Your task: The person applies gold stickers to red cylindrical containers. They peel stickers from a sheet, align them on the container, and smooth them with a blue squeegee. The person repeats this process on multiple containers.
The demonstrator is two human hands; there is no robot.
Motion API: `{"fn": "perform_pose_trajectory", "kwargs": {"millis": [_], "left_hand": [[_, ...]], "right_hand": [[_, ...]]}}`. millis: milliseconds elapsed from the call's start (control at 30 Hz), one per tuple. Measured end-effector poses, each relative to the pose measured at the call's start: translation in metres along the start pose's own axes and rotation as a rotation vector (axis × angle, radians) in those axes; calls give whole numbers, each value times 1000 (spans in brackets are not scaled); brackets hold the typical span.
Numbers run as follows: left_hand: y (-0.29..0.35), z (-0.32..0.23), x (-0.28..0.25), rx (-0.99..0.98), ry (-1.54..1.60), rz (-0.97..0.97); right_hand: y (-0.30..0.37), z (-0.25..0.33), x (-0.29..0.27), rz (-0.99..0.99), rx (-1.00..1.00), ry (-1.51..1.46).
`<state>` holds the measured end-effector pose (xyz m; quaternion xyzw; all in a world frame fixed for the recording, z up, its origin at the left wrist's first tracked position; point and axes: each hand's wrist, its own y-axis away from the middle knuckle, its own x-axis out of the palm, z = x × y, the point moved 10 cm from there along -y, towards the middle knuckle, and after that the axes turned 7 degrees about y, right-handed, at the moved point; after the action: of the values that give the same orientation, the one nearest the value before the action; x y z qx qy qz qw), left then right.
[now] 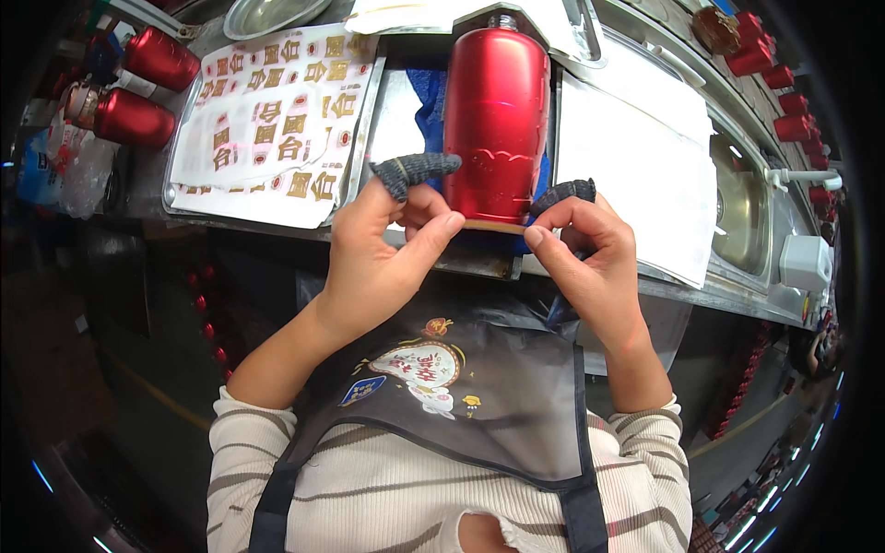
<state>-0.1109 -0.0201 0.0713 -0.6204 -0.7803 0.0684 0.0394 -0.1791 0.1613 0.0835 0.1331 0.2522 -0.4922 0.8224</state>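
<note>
In the head view, the red bottle (495, 120) lies over blue cloth (427, 106), neck far, between a printed sheet (272, 124) at left and white paper (636, 166) at right. At its near end, the left hand (380, 244) and right hand (595, 258) curl, thumbs beside a brown edge (495, 226); I cannot tell whether they pinch it.

A long metal bench (761, 307) holds a tray (169, 195) with a gold-and-red sticker sheet (247, 120), white paper (631, 175) and a shiny bowl (272, 15). Two red bottles (134, 118) on the left may sit there too.
</note>
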Motion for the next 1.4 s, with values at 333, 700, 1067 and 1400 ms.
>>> {"fn": "perform_pose_trajectory", "kwargs": {"millis": [333,700,1067,1400], "left_hand": [[-3,19,-6,85,-130,-82],[-17,33,22,29,112,157],[-18,34,23,6,86,154],[-11,44,11,-126,309,81]], "right_hand": [[3,-19,0,-44,118,-12],[6,-21,3,-53,161,-161],[4,-21,4,-29,160,-217],[4,-23,-1,-73,138,-45]]}}
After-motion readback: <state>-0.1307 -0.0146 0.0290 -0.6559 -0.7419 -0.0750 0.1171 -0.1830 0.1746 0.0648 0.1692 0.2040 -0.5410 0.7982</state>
